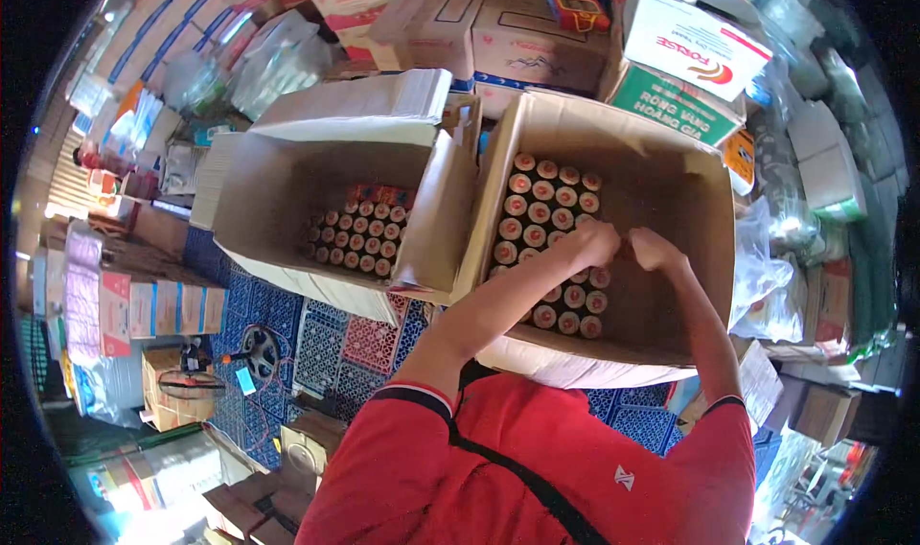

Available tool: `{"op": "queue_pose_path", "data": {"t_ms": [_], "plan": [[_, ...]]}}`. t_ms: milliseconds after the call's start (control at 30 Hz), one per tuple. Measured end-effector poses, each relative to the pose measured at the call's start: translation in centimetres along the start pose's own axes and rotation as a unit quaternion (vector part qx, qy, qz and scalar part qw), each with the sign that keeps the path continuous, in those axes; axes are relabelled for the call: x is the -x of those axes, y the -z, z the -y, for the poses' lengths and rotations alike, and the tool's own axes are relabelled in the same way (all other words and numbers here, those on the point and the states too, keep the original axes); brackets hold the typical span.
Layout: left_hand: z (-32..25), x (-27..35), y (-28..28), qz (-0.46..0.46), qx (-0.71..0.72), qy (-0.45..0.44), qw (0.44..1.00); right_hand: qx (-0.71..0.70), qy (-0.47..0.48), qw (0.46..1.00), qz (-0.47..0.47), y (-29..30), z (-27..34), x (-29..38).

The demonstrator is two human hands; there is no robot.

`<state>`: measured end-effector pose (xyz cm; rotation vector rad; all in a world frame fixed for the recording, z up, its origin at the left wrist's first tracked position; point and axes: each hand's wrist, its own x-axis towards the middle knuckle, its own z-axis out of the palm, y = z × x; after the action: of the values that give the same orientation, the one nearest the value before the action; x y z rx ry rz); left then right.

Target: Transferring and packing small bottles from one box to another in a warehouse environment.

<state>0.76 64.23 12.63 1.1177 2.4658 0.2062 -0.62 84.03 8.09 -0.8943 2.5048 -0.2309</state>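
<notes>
Both my hands reach into the large open cardboard box (pixel 721 207) in front of me. Rows of round-topped cylindrical items (pixel 533 236) with pale tops and red centres stand upright on its left side. My left hand (pixel 598 243) is over the right edge of these rows, its fingers curled. Close beside it, my right hand (pixel 655 249) is curled too, above the box's brown inner floor. Something small and dark may lie between the hands; I cannot tell what it is. A second open box (pixel 323 164) on the left holds more such items (pixel 359 239) and red packs (pixel 381 195).
Stacked cartons (pixel 539 49) stand behind the boxes, with a white carton (pixel 693 45) on a green one (pixel 675 103). Plastic bags (pixel 762 279) lie at the right. A fan (pixel 259 354) and blue plastic floor grating (pixel 251 300) are at the lower left.
</notes>
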Motion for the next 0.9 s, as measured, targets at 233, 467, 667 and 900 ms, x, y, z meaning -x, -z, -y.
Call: {"op": "queue_pose_path", "data": {"t_ms": [233,467,667,900], "plan": [[-0.7,10.3,11.4,-0.031,0.048,0.011,0.998,-0.064,0.043,0.994,-0.081,14.2,12.9,1.4],[8.9,25.3,16.7,-0.093,0.158,-0.014,0.983,-0.129,0.109,0.985,-0.043,21.7,25.7,-4.6],[21.0,35.0,16.4,-0.196,0.394,0.028,0.898,-0.11,0.225,0.964,-0.09,21.2,31.1,-14.2],[36.3,40.3,10.0,-0.005,0.466,0.245,0.85,-0.109,0.169,0.979,0.032,19.6,38.3,-27.2]]}}
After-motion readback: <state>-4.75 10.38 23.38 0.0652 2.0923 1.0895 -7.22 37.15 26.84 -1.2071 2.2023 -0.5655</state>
